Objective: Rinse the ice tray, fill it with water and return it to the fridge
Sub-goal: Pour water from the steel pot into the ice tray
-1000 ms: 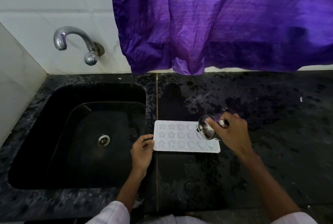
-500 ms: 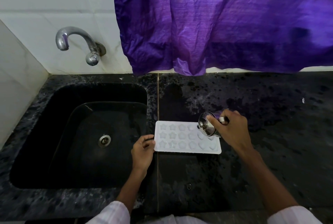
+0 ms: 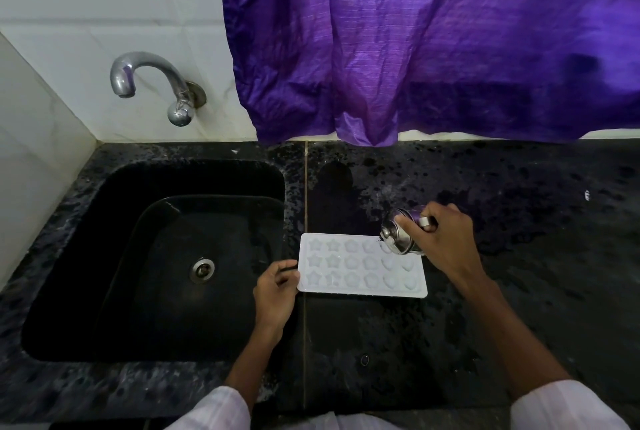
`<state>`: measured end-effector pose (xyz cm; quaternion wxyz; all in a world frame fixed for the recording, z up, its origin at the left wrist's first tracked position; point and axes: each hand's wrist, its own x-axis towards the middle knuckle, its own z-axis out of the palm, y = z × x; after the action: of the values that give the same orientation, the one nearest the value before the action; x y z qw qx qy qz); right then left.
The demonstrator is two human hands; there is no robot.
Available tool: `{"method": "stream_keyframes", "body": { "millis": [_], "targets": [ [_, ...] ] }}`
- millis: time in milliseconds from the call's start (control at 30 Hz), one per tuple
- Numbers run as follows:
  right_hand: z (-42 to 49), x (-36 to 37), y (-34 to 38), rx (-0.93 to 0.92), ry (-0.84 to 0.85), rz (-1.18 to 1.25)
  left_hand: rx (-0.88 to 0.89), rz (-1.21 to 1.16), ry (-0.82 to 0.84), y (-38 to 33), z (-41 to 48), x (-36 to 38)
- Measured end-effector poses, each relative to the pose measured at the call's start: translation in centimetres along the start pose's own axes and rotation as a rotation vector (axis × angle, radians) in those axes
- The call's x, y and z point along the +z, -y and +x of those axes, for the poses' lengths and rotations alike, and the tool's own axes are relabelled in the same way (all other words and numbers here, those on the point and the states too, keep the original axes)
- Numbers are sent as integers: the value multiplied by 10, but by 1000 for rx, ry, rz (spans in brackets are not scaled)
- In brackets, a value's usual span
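White ice tray (image 3: 362,267), flat on black bench (image 3: 519,256), at 3 o'clock of sink (image 3: 156,256). Left hand (image 3: 275,292): fingertips pinching the tray's 9 o'clock edge. Right hand (image 3: 443,242): closed around tilted steel cup (image 3: 398,234) over the tray's 1 o'clock corner.
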<state>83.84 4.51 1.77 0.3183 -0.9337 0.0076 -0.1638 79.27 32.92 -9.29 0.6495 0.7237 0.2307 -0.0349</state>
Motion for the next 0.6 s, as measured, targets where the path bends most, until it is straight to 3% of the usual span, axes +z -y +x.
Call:
{"method": "stream_keyframes", "body": {
  "millis": [600],
  "targets": [
    [2, -1, -2, -18, -14, -6, -9, -15, 11, 3, 1, 0]
  ]
}}
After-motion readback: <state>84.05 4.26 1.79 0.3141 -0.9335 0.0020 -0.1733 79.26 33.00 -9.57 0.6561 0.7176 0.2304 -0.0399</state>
